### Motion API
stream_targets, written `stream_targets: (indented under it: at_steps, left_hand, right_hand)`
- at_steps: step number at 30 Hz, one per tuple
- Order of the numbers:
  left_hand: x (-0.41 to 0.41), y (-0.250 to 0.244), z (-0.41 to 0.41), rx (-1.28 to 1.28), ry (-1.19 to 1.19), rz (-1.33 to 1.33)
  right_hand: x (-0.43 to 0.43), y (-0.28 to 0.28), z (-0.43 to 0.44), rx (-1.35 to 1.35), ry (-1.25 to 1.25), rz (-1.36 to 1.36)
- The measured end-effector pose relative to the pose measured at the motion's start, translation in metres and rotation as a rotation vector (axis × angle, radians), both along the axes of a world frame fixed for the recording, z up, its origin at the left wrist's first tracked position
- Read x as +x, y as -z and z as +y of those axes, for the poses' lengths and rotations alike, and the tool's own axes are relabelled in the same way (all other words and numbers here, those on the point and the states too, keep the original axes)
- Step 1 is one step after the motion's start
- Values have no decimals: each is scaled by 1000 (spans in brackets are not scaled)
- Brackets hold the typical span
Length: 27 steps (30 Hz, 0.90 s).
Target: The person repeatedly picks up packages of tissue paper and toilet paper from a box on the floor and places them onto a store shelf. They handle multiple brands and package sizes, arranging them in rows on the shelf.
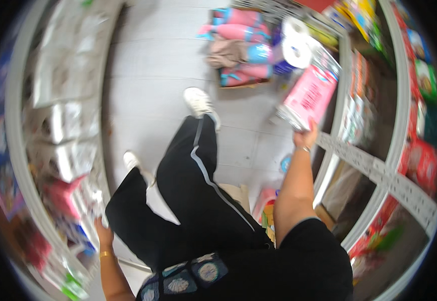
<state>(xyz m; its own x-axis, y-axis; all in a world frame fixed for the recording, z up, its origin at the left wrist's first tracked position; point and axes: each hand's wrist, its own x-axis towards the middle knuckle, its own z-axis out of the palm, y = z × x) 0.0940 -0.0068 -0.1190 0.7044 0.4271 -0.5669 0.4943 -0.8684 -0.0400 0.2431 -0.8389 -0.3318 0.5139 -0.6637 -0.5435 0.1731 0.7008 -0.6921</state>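
Note:
My right hand [305, 136] grips the lower end of a pink and clear plastic-wrapped pack [310, 94] that bears printing. The pack is held out at a slant over the floor, beside the right-hand shelving. My left hand [104, 232] hangs low by the edge of the left shelf [98, 150], close to some shiny clear-wrapped packs [92, 195]. Blur and the angle hide whether its fingers touch or hold anything. A pink package [62, 197] lies on that shelf just beyond the left hand.
On the tiled floor [147, 101] stands a carton of pink and blue wrapped packages [241, 28]. White rolls in a purple-wrapped pack [295, 49] are beside it. A perforated metal upright [376, 165] crosses the stocked right shelving [400, 113]. Colourful items [267, 210] lie near my right leg.

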Motion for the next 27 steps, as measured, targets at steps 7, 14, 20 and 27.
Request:
stream_targets:
  at_steps: [7, 14, 20, 27]
  left_hand:
    - [35, -60, -52, 9, -101, -345]
    - [40, -104, -107, -264, 29, -879]
    - [38, -156, -208, -908, 83, -825]
    - [3, -194, -256, -1510, -135, -832]
  right_hand:
    - [-70, -78, 16, -37, -15, 89]
    - [-154, -195, 30, -312, -374, 100]
    - [-151, -324, 136, -338, -651, -66]
    - [-126, -365, 262, 54, -1237, -519]
